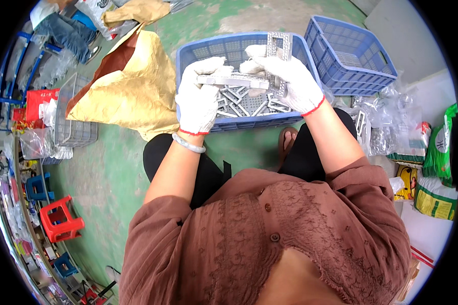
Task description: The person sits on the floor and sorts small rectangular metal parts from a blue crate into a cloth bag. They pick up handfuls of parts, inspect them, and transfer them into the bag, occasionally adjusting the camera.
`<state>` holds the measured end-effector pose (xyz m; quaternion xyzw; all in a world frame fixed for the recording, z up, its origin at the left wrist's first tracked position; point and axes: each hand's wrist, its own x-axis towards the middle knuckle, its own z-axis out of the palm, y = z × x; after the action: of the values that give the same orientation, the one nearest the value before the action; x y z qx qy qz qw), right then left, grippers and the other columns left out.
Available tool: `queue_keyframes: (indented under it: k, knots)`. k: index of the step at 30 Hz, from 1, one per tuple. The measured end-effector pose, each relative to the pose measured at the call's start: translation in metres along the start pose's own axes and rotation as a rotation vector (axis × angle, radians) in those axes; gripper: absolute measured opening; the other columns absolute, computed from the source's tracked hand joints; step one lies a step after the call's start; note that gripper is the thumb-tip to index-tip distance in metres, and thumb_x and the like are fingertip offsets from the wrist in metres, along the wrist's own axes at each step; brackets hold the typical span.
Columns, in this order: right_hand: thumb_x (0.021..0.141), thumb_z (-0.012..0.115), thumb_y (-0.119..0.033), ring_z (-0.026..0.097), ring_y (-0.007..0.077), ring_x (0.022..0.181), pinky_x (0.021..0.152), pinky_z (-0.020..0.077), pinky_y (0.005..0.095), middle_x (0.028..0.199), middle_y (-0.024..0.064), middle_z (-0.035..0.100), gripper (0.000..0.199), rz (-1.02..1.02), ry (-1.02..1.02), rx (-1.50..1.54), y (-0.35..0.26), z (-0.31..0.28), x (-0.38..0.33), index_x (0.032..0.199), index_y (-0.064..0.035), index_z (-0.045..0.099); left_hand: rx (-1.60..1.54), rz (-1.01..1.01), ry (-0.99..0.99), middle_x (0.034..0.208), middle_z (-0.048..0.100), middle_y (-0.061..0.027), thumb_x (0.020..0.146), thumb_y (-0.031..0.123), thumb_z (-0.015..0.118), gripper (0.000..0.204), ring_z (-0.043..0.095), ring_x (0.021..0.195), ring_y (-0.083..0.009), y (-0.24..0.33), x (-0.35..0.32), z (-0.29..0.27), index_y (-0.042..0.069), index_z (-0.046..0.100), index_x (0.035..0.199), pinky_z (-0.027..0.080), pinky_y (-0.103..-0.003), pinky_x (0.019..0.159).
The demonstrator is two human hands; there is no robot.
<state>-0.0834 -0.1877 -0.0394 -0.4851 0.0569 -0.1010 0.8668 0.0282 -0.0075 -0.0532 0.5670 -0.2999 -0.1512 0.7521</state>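
Both hands wear white knit gloves with red cuffs, raised above a blue plastic basket. My left hand is closed on one end of a grey bar-like part, which lies roughly level and points right. In my right hand is a grey rectangular frame part, upright, with a patterned surface and an open middle. The bar's far end meets or overlaps the frame's lower end; whether they are joined I cannot tell. Several similar grey frame parts lie loose in the basket below.
An open yellow-brown sack stands left of the basket. Another blue basket is at the far right, with clear plastic bags nearer. A red stool and shelving stand at left. A person's legs show at the far left.
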Motion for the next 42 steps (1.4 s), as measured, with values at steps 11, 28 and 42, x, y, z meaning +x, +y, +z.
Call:
queue_keyframes:
  k: [11, 28, 42]
  knots:
    - [0.097, 0.032, -0.072, 0.067, 0.0251, 0.061, 0.043, 0.0567, 0.0328, 0.093, 0.0166, 0.068, 0.079, 0.378, -0.247, -0.056, -0.004, 0.016, -0.001, 0.125, -0.0021, 0.055, 0.005, -0.063, -0.196, 0.099, 0.067, -0.0072, 0.091, 0.007, 0.069, 0.058, 0.064, 0.088, -0.0127, 0.008, 0.000, -0.007, -0.003, 0.044, 0.143, 0.053, -0.025, 0.080]
    - [0.083, 0.021, -0.090, 0.071, 0.0253, 0.073, 0.053, 0.0610, 0.0359, 0.105, 0.0164, 0.068, 0.112, 0.525, -0.401, -0.063, -0.005, 0.012, -0.003, 0.136, 0.0037, 0.051, 0.028, -0.226, -0.312, 0.111, 0.066, -0.0100, 0.086, -0.002, 0.049, 0.042, 0.067, 0.094, -0.0155, 0.015, -0.001, -0.014, -0.002, 0.060, 0.126, 0.059, -0.027, 0.074]
    - [0.091, 0.067, -0.044, 0.064, 0.0261, 0.113, 0.073, 0.0631, 0.0370, 0.134, 0.0189, 0.058, 0.077, 0.337, -0.239, -0.157, -0.014, 0.001, 0.003, 0.145, 0.0051, 0.041, 0.062, -0.112, -0.112, 0.114, 0.066, -0.0116, 0.084, -0.003, 0.048, 0.043, 0.065, 0.099, -0.0157, 0.014, -0.001, -0.011, -0.002, 0.060, 0.125, 0.054, -0.027, 0.086]
